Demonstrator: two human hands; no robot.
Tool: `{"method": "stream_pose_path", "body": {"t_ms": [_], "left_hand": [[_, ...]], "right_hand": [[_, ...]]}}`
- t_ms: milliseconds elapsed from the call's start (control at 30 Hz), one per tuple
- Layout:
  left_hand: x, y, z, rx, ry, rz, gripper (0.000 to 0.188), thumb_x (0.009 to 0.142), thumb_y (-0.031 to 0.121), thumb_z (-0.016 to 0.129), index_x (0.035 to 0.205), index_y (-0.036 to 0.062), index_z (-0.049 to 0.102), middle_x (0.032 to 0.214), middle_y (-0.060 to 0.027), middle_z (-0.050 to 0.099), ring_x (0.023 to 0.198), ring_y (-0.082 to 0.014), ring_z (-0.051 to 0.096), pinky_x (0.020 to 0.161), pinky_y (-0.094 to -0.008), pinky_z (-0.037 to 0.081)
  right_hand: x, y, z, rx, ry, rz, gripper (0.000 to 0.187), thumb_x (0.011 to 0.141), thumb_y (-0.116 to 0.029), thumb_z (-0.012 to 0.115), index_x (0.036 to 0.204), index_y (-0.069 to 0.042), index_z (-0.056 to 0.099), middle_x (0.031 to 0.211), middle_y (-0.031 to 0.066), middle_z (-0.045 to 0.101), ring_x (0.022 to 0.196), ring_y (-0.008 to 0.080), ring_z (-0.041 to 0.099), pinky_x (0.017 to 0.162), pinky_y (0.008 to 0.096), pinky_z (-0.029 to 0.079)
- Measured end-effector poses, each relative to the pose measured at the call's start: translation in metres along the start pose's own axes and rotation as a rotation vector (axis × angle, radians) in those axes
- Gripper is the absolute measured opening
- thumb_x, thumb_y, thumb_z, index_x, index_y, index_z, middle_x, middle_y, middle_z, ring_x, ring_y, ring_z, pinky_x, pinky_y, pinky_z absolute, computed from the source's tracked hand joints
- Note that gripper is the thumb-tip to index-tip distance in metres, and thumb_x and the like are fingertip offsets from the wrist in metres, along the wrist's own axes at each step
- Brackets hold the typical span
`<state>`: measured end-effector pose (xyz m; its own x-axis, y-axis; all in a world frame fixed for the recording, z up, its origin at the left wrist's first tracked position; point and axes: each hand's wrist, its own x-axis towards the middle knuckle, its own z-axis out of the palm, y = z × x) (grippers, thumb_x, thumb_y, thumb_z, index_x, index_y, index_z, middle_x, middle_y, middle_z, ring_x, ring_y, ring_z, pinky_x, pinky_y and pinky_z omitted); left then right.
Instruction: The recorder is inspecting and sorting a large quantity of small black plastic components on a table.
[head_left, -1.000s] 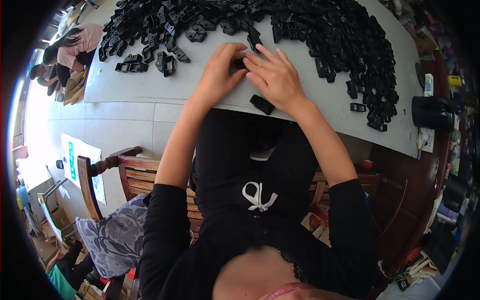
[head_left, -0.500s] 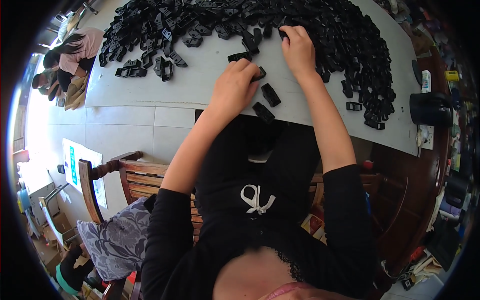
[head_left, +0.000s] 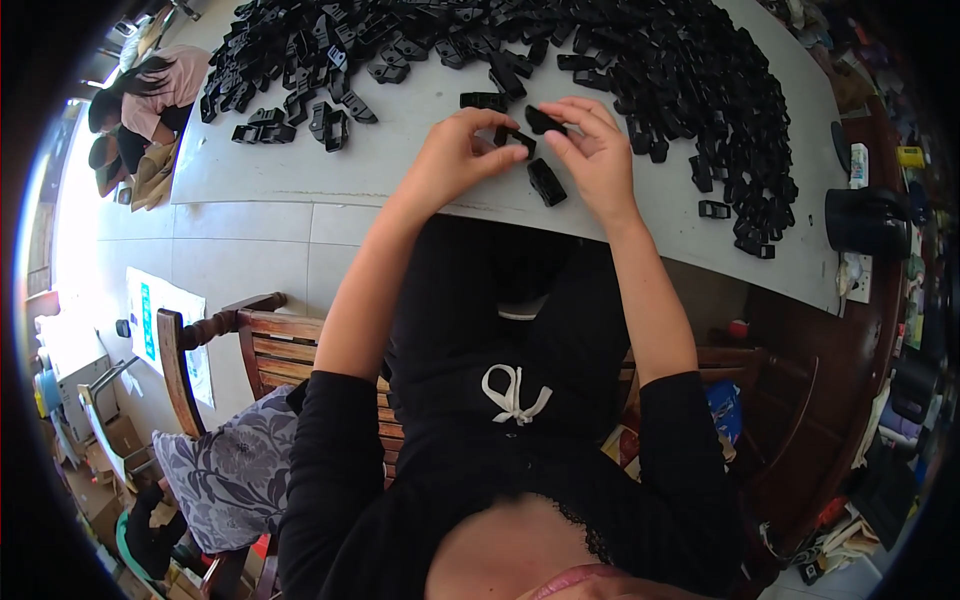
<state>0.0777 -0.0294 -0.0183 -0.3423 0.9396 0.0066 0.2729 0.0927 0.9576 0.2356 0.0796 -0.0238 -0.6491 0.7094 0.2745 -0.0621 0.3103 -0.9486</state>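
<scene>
Over the near part of the grey table [head_left: 400,170], my two hands are close together. My left hand [head_left: 462,160] pinches a small black plastic housing [head_left: 520,143] between thumb and fingers. A second black plastic piece [head_left: 543,121] sits at the fingertips of my right hand [head_left: 597,160], its thumb and fingers bent round it. The two pieces are nearly touching; whether they meet is hard to tell. Just below them a loose black housing [head_left: 546,183] lies on the table. Another black housing [head_left: 484,101] lies just beyond my left fingers.
A wide heap of black housings [head_left: 690,90] covers the far and right parts of the table. A black kettle-like vessel [head_left: 866,220] stands past the right edge. Left of me are a wooden chair [head_left: 275,345] and a patterned cushion [head_left: 235,470]. Another person [head_left: 165,90] sits bent over, far left.
My right hand has come back from the heap toward my left, with a black piece in its fingers. The loose housing nearest the table's front edge is no longer seen there.
</scene>
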Motion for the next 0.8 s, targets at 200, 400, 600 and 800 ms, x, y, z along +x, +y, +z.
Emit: {"method": "stream_pose_path", "body": {"t_ms": [200,400,600,800], "left_hand": [[0.001,-0.005,0.0,0.107,-0.032,0.085,0.033,0.073,0.004,0.077,0.103,-0.003,0.067,0.095,-0.0121,0.062,0.07,-0.0188,0.065,0.063,-0.0298,0.052],[0.003,-0.001,-0.002,0.318,-0.059,0.181,0.03,0.073,0.007,0.077,0.101,0.0003,0.068,0.089,-0.0092,0.063,0.068,-0.0187,0.062,0.062,-0.0306,0.05],[0.016,0.004,-0.015,0.372,0.228,0.329,0.025,0.077,0.013,0.074,0.099,0.0051,0.067,0.094,-0.009,0.063,0.08,-0.027,0.062,0.07,-0.037,0.05],[0.003,0.005,-0.009,0.591,0.075,0.257,0.022,0.08,0.016,0.071,0.101,0.0117,0.065,0.099,-0.0044,0.061,0.087,-0.0267,0.063,0.073,-0.0381,0.051]], "right_hand": [[-0.009,-0.006,0.009,-0.366,-0.121,-0.262,0.027,0.078,0.008,0.067,0.104,-0.001,0.07,0.106,0.0069,0.062,0.096,0.0184,0.063,0.083,0.0264,0.054],[-0.008,0.005,0.007,-0.478,-0.142,-0.44,0.029,0.074,0.004,0.072,0.103,-0.002,0.071,0.107,0.0084,0.065,0.099,0.0235,0.064,0.081,0.0316,0.055],[-0.016,-0.005,0.0,-0.729,-0.233,-0.496,0.021,0.084,-0.011,0.068,0.103,-0.003,0.072,0.114,0.0125,0.067,0.118,0.0311,0.057,0.095,0.0403,0.049],[0.003,0.003,-0.023,-0.681,-0.233,-0.342,0.019,0.087,-0.012,0.065,0.103,-0.005,0.071,0.112,0.0088,0.068,0.114,0.0281,0.059,0.089,0.0369,0.05]]}}
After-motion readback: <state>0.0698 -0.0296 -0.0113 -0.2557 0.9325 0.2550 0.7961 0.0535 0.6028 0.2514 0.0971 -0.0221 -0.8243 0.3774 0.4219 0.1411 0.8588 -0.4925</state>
